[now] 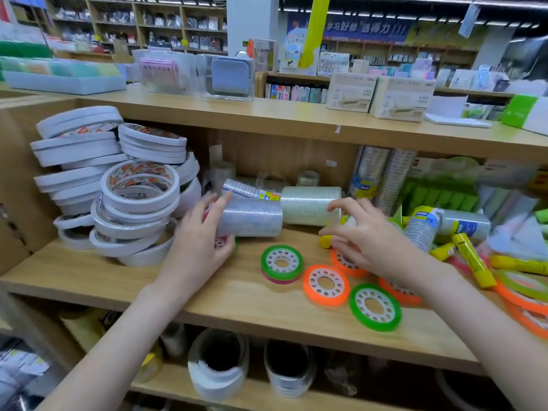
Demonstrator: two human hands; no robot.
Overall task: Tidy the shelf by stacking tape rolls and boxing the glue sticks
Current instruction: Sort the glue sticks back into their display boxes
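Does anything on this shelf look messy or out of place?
Yes. Thin coloured tape rolls lie scattered flat on the shelf, such as an orange one and a green one, unstacked. Yellow glue sticks lie loose at the right, unboxed. The white tape rolls at left are heaped, several tilted.

Hands (201, 232) among tape rolls (281, 262)

"deli" on white boxes (401, 97)

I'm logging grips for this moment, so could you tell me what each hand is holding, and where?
The left hand touches the left end of a clear tape sleeve. The right hand rests over an orange tape roll; a hold cannot be told.
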